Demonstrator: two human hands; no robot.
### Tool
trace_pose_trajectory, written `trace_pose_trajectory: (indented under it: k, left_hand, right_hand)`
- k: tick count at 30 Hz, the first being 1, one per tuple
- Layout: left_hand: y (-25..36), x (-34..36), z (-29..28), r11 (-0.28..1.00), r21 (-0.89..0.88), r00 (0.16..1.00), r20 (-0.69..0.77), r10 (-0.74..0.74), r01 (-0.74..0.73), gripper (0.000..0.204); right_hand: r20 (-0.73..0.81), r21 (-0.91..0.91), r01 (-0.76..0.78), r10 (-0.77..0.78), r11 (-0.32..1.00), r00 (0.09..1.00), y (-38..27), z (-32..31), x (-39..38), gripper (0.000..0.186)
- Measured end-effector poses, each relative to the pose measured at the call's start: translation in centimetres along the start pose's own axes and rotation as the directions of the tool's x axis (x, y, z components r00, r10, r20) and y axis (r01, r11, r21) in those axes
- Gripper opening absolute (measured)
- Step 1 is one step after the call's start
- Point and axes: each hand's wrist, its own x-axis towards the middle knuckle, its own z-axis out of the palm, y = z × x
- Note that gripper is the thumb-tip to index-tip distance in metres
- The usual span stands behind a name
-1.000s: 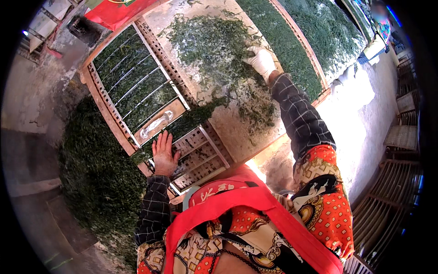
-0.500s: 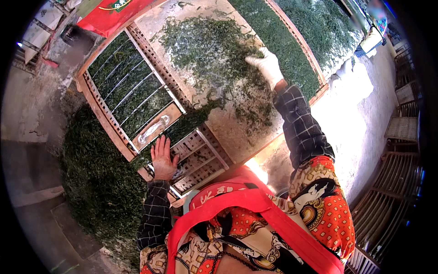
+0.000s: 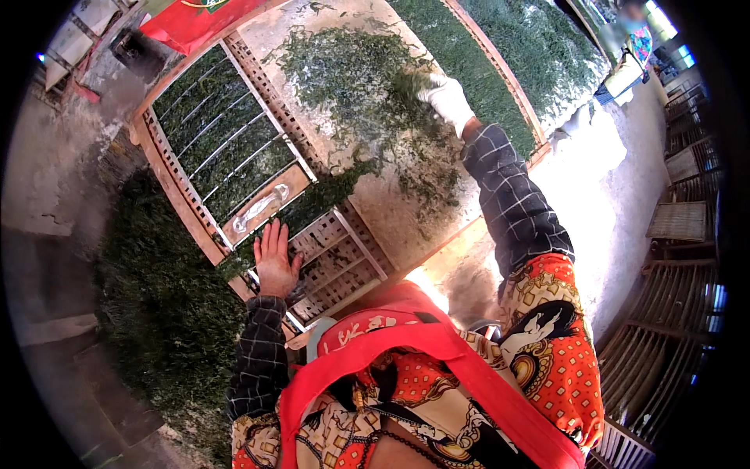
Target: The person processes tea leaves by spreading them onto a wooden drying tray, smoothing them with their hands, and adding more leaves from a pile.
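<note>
While bare left hand [image 3: 275, 262] lies flat beside brown wooden panel [image 3: 248, 221], white-gloved right hand [image 3: 445, 102] touches stringy dark-green strands [image 3: 344, 70]; grip unclear.

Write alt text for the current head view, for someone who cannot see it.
A white-gloved right hand reaches into green leaves spread on a pale board; the bare left hand lies palm down beside a barred frame. A dark green heap sits to the left.
</note>
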Motion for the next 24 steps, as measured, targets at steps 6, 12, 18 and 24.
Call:
trace_pose_trajectory:
  k: [6, 12, 18, 24]
  left_hand:
    - [0.1, 0.1, 0.9, 0.997, -0.06, 0.998, -0.049, 0.05, -0.053, 0.075]
    - [-0.3, -0.3, 0.8, 0.996, -0.073, 0.999, -0.002, 0.046, -0.046, 0.074]
    - [-0.2, -0.6, 0.6, 0.995, -0.096, 0.999, 0.016, 0.04, -0.038, 0.076]
    - [-1.3, -0.9, 0.9, 0.994, -0.099, 0.999, 0.003, 0.051, -0.051, 0.076]
  right_hand:
    - [-0.056, 0.256, 0.174, -0.165, 0.951, 0.985, 1.3, -1.7, 3.0, 0.042]
    - [-0.186, 0.2, 0.083, -0.045, 0.976, 0.981, -4.1, -2.7, 0.2, 0.046]
    - [-0.248, -0.239, 0.131, -0.191, 0.962, 0.95, -7.5, -4.2, -1.6, 0.052]
    - [-0.116, -0.468, 0.177, -0.259, 0.866, 0.959, -8.1, -2.8, -2.2, 0.047]
